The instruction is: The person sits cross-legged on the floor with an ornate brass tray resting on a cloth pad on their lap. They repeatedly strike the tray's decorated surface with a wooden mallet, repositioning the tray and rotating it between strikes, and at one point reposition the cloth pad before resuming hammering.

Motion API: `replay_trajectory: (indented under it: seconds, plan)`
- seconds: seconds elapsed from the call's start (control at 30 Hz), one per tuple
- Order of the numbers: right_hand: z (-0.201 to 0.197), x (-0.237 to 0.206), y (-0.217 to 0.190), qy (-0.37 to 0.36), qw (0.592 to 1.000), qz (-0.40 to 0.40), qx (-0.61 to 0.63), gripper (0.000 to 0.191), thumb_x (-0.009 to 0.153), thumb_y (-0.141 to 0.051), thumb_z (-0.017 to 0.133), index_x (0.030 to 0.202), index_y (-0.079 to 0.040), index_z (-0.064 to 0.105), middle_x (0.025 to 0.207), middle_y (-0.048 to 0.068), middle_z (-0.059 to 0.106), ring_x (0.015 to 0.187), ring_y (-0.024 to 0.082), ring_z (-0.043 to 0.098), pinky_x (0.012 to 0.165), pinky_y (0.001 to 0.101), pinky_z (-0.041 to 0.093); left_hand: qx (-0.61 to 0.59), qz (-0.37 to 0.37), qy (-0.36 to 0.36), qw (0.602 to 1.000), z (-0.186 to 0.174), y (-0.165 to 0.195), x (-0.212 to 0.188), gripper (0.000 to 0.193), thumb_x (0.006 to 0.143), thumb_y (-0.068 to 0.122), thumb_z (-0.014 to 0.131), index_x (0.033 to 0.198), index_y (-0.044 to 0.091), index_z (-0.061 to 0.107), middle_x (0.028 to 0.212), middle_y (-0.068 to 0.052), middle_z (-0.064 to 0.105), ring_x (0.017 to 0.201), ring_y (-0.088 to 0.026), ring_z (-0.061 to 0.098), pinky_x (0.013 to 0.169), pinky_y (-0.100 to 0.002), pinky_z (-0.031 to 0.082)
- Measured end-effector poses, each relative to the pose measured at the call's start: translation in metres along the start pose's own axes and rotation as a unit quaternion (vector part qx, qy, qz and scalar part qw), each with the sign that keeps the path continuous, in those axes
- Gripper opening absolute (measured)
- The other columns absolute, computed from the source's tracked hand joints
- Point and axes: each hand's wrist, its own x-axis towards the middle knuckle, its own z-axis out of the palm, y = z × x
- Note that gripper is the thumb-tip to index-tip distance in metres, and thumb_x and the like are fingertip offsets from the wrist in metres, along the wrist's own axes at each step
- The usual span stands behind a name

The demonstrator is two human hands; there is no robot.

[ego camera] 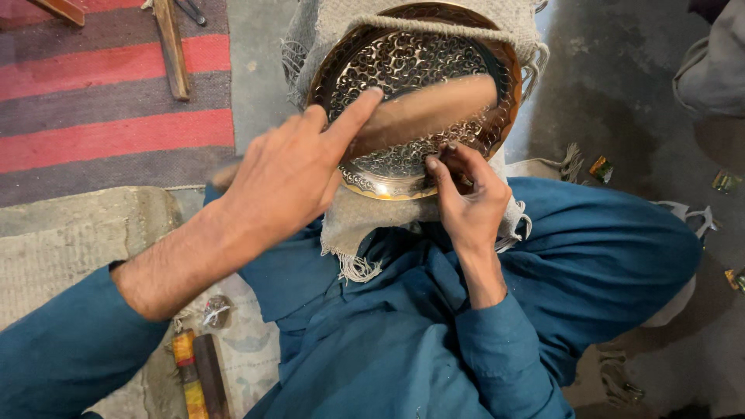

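Your left hand (283, 182) clasps the wooden mallet (423, 112) above the engraved brass plate (403, 167); just below it, your right hand (466, 198) pinches a small chisel (448, 149) against the plate's rim, steadying the point.

i see a round engraved brass plate (403, 167) tilted on burlap cloth (353, 221), blurred wooden mallet (423, 112) across it

A round metal plate (411, 101) rests on a cloth (365, 225) across the person's lap. The left hand (283, 182) lies over the plate's left edge, holding a wooden mallet (427, 112) across it. The right hand (466, 198) sits at the plate's near edge. A striped rug (109, 101) lies far left, with wooden sticks (171, 46) on it.
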Motion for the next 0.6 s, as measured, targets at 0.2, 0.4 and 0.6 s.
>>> replay_trajectory:
  seconds: [0.2,0.4,0.6]
  plan:
    - [0.0,-0.001,0.002,-0.009,0.999,0.007,0.05,0.024,0.095,-0.003,0.078,0.117,0.002,0.069,0.1,0.006,0.077,0.092,0.007,0.071,0.082,0.0225,0.058,0.063,0.015,0.0,0.998,-0.0021,0.0024,-0.0007,0.074,0.086,0.001,0.063,0.155,0.021,0.047,0.092,-0.012,0.059,0.083,-0.032,0.06,0.068,-0.046,0.045]
    - [0.0012,-0.001,0.0056,-0.015,0.999,0.001,0.043,0.023,0.096,-0.003,0.077,0.117,0.004,0.069,0.098,0.006,0.078,0.09,0.007,0.071,0.08,0.0224,0.057,0.066,0.014,0.01,0.998,-0.0017,0.0035,-0.0008,0.071,0.086,0.007,0.064,0.153,0.022,0.048,0.094,-0.011,0.058,0.085,-0.031,0.06,0.073,-0.047,0.047]
    - [-0.0012,-0.0013,0.0049,-0.021,1.0,-0.001,-0.009,0.016,0.097,-0.002,0.077,0.111,0.002,0.071,0.094,0.007,0.079,0.086,0.008,0.071,0.078,0.0234,0.058,0.042,0.004,-0.018,0.999,-0.0005,0.0027,-0.001,0.074,0.086,0.004,0.064,0.156,0.02,0.046,0.093,-0.012,0.057,0.084,-0.033,0.06,0.073,-0.048,0.046]
